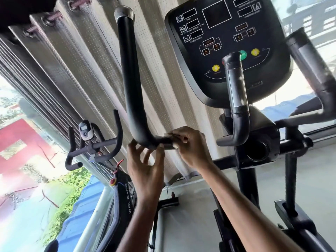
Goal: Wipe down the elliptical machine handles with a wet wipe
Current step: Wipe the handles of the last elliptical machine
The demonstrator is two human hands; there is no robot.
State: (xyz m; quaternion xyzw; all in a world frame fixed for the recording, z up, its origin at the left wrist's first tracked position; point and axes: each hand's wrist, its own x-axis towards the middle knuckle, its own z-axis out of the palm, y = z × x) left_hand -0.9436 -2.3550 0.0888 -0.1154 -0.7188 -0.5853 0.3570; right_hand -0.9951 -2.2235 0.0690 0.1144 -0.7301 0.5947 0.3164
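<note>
Handle (127, 79) beside console (272, 60): ROTATIONAL SPEED, RESISTANCE

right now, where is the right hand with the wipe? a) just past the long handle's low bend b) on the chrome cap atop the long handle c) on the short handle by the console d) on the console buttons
a: the right hand grips the wet wipe round the long black handle just past its low bend, well below the chrome cap.
</note>
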